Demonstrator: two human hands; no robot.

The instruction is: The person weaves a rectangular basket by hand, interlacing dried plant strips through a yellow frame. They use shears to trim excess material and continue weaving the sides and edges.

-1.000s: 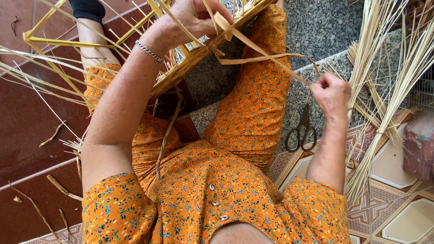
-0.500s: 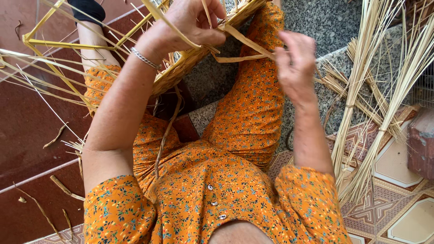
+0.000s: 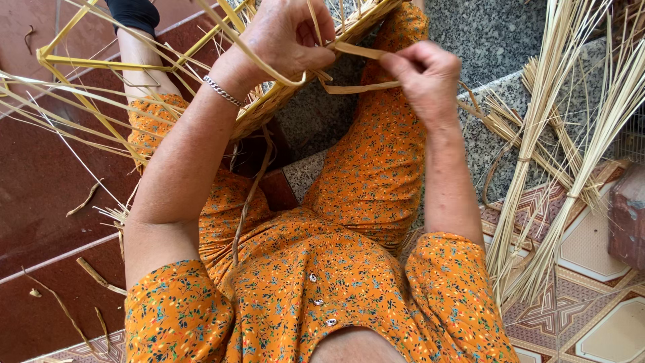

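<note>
A half-woven straw basket [image 3: 282, 101] rests on my lap at the top of the head view, with long loose yellow stakes fanning out to the left. My left hand [image 3: 285, 37], a silver bracelet on its wrist, grips the basket's woven rim. A flat pale weaving strip [image 3: 356, 86] loops between the hands. My right hand [image 3: 423, 74] pinches that strip just to the right of the rim. I wear an orange flowered dress.
Bundles of long pale reeds [image 3: 571, 134] lean at the right over a grey granite step [image 3: 497, 33]. Patterned floor tiles [image 3: 591, 296] lie at the lower right, dark red tiles [image 3: 40, 181] with straw scraps at the left. A reddish brick-like block [image 3: 628, 215] sits at the right edge.
My right hand has come up from beside the reeds and scissors to the basket rim and taken hold of the strip. The scissors are now hidden behind my arm.
</note>
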